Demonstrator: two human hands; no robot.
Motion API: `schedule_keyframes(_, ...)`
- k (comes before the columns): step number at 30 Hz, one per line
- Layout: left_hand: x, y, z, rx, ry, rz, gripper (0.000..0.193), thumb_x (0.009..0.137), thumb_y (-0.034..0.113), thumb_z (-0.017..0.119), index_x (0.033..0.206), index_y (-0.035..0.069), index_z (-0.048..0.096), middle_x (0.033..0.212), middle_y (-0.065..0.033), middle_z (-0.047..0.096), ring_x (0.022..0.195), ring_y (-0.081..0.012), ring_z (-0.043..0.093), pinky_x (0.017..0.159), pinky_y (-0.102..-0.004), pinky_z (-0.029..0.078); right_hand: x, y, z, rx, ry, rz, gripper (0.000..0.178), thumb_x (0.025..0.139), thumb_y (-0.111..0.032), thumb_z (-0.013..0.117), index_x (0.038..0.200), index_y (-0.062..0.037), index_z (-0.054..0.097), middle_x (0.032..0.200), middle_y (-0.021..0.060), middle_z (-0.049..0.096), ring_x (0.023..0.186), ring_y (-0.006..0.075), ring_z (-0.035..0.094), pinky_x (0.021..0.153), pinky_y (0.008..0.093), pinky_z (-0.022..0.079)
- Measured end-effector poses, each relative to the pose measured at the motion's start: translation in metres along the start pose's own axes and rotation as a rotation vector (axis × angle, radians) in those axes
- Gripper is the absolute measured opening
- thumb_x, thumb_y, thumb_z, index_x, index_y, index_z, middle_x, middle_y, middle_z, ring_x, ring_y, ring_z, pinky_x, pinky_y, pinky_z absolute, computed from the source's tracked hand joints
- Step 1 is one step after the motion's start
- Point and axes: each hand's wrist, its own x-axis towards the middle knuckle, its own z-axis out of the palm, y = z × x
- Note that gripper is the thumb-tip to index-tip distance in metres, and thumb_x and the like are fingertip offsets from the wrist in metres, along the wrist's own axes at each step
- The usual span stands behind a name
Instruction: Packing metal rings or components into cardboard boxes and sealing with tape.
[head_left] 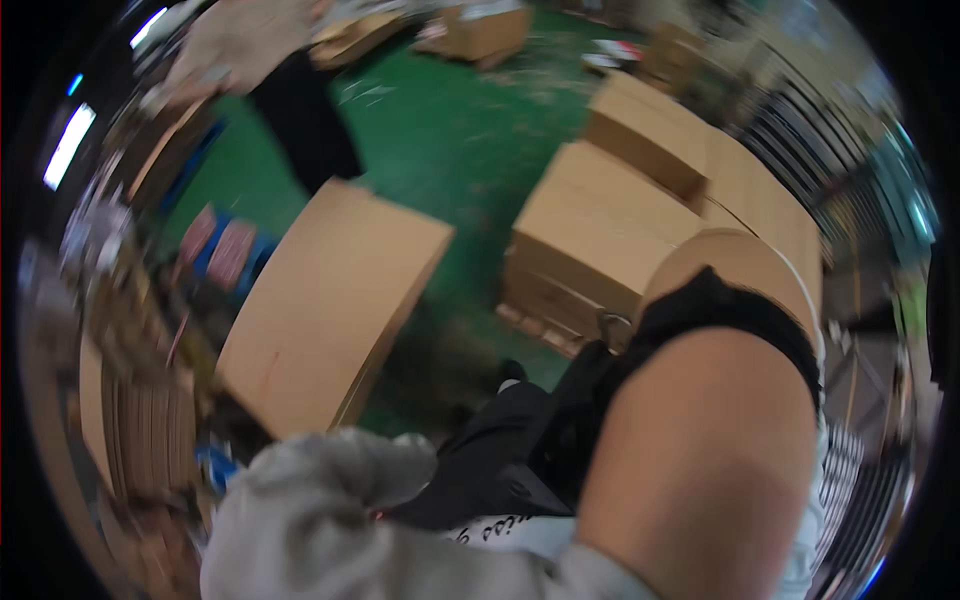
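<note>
A grey sleeve [330,500] bends across the lower left, and no left hand or fingers show beyond it. On the right, a large bare forearm [700,440] rises close to the camera with a black band [715,305] around it. Past the band is a smooth rounded shape [725,255], perhaps the back of my right hand; no fingers can be made out. It overlaps the view of a large closed cardboard box [605,210]. A flat-topped stack of brown cardboard [335,290] stands ahead of the grey sleeve.
Another person in dark trousers [305,120] stands at the far left on the green floor [450,130]. Cardboard sheets [150,430] are stacked at left, near pink-and-blue bundles [230,250]. An open box [485,35] is at the back; dark racks [800,130] line the right.
</note>
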Motion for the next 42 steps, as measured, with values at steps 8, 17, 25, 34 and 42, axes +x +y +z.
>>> schedule_keyframes(8,0.026,0.112,0.148,-0.555,0.149,-0.15,0.032,0.09,0.027,0.058,0.109,0.002,0.062,0.094,-0.0105,0.068,0.089,-0.0288,0.062,0.085,-0.0374,0.05,0.037,0.049,0.029,0.269,-0.26,-0.49,0.027,0.074,-0.034,0.063,0.068,-0.0083,0.059,0.057,0.0084,0.054,0.051,0.0227,0.056,0.045,0.0367,0.041)
schedule_keyframes(17,0.119,0.18,0.12,-0.77,0.269,-0.166,0.034,0.091,0.023,0.059,0.115,-0.001,0.06,0.099,-0.0133,0.068,0.091,-0.0239,0.063,0.085,-0.0347,0.05,0.067,0.116,0.061,0.472,-0.577,-0.633,0.032,0.079,-0.038,0.063,0.075,-0.0071,0.066,0.062,0.0119,0.061,0.057,0.0266,0.064,0.053,0.0393,0.05)
schedule_keyframes(25,0.174,0.237,-0.114,-0.175,0.921,-0.459,0.055,0.088,0.024,0.06,0.131,-0.006,0.044,0.128,-0.0276,0.05,0.118,-0.0413,0.049,0.101,-0.0438,0.042,0.144,0.226,0.417,0.214,-0.766,0.126,0.033,0.078,-0.029,0.056,0.096,-0.0035,0.067,0.098,0.0229,0.065,0.093,0.0408,0.062,0.083,0.0468,0.051)
schedule_keyframes(34,0.234,0.075,-0.247,-0.601,0.911,-0.67,0.076,0.096,0.054,0.036,0.143,-0.006,0.029,0.141,-0.032,0.038,0.132,-0.0443,0.037,0.109,-0.0445,0.033,0.218,0.294,0.631,0.172,-0.607,0.961,0.076,0.092,-0.053,0.044,0.135,0.0087,0.041,0.13,0.0312,0.051,0.12,0.0431,0.052,0.1,0.0451,0.042)
schedule_keyframes(42,0.146,0.149,-0.196,-0.598,0.678,-0.777,0.041,0.097,0.037,0.054,0.117,0.001,0.053,0.1,-0.0176,0.065,0.09,-0.0231,0.063,0.08,-0.0339,0.048,0.198,0.344,0.532,-0.15,-0.958,0.902,0.074,0.093,-0.058,0.04,0.132,0.0046,0.048,0.133,0.0285,0.05,0.12,0.0431,0.051,0.1,0.0474,0.041)
